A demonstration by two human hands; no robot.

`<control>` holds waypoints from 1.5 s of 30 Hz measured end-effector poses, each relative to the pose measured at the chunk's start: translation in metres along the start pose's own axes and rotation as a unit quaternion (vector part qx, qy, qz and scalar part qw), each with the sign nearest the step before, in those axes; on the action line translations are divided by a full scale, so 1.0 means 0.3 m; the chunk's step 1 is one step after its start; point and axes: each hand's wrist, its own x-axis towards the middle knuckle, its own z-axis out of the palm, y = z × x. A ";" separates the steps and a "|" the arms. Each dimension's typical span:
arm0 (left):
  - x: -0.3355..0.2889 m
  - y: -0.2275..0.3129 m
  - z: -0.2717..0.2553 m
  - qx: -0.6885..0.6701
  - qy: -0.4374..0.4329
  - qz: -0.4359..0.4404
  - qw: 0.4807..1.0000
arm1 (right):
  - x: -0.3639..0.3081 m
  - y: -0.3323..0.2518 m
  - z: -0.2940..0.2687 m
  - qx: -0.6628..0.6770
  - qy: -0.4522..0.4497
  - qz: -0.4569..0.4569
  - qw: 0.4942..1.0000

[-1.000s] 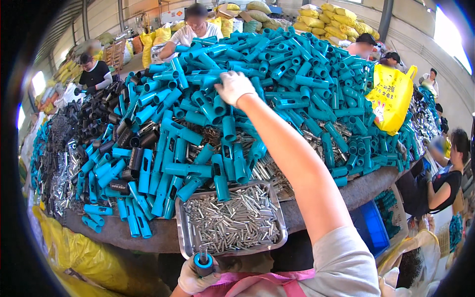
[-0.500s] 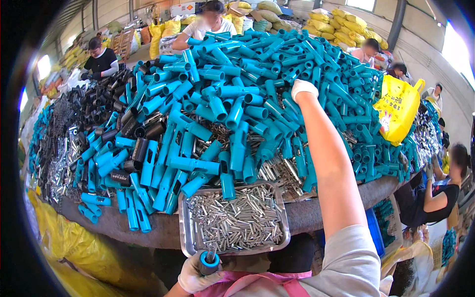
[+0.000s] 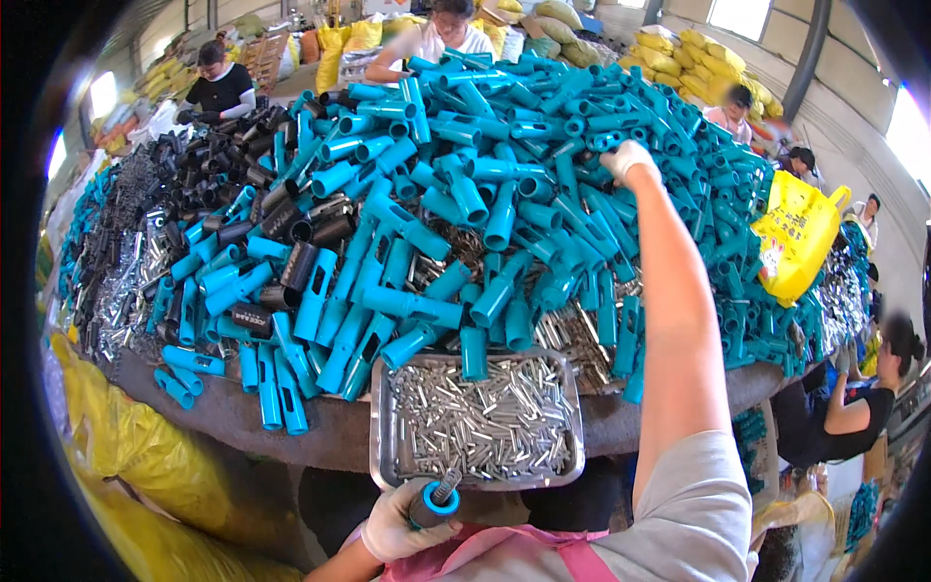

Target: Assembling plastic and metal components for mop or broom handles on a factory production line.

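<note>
My left hand (image 3: 396, 525), in a white glove, is low in the picture, wrapped round a short tube (image 3: 428, 511) with a teal rim and a dark body. A coil spring (image 3: 447, 486) sticks up out of the tube's mouth. My right hand (image 3: 632, 163), also gloved, is stretched far out onto a big heap of teal tubes (image 3: 407, 228), many with long slots. Its fingers are curled down among the tubes, and what they grip, if anything, is hidden. Between my arms, a metal tray (image 3: 380, 427) at the table edge holds many small silver pins (image 3: 485, 417).
Black tubes (image 3: 276, 209) and loose metal parts lie left of the heap. A yellow bag (image 3: 800, 233) rests on the right side. Yellow sacks (image 3: 165, 466) stand at lower left. Several people work around the table, one person (image 3: 858, 407) close on the right.
The whole view has shifted, so the heap and tray appear further right. My right hand remains at the heap, its fingers more visible. My left hand still holds the tube, now tilted with its spring leaning right.
</note>
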 end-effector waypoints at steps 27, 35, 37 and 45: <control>-0.249 -0.014 0.051 0.085 0.076 0.115 0.987 | -1.723 -0.112 -0.077 0.600 -0.479 -0.038 0.639; -0.383 -0.082 -0.017 0.340 -0.012 0.095 0.936 | -1.694 -0.102 -0.161 0.383 -0.450 -0.219 0.776; -0.387 -0.104 -0.012 0.287 -0.095 0.046 0.952 | -1.695 -0.103 -0.136 0.329 -0.460 -0.319 0.760; -0.367 -0.316 0.053 -0.083 -0.396 -0.200 0.892 | -1.773 -0.143 -0.011 0.185 -0.275 -0.644 0.689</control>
